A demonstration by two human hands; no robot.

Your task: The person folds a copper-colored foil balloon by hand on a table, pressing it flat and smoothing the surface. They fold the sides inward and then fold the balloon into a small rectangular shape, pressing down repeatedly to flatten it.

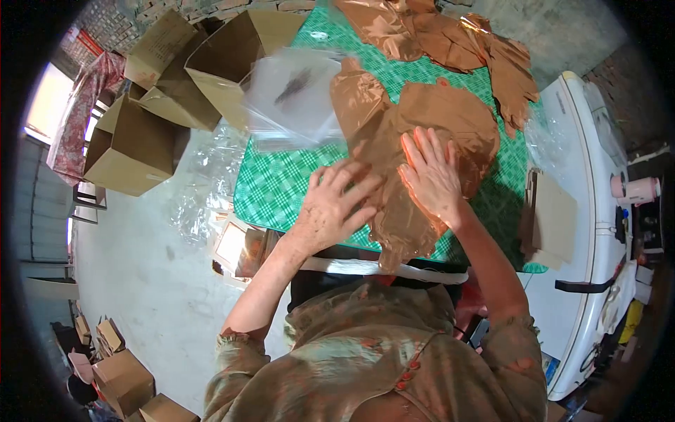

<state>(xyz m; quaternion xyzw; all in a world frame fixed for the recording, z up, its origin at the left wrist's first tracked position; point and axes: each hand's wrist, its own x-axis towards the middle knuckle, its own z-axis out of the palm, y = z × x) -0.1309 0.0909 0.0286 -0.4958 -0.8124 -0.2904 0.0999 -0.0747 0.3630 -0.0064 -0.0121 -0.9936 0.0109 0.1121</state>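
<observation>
A flat copper-coloured foil balloon (450,112), wrinkled and with rounded lobes, lies on the green checked tablecloth (271,186). My right hand (432,172) rests flat on its middle, fingers stretched out. At the balloon's left edge is my left hand (341,200), its fingers spread and slightly blurred, holding nothing. The balloon's narrow lower end reaches the table's front edge, close to my body. Left of the balloon lies a stack of clear plastic bags (292,105), the top one showing a dark smudge.
More copper foil pieces (429,35) lie at the table's far end. Open cardboard boxes (140,144) stand at the left, with clear plastic wrap (200,183) near them. Cardboard sheets (552,218) lie at the right table edge, beside a white refrigerator (580,281).
</observation>
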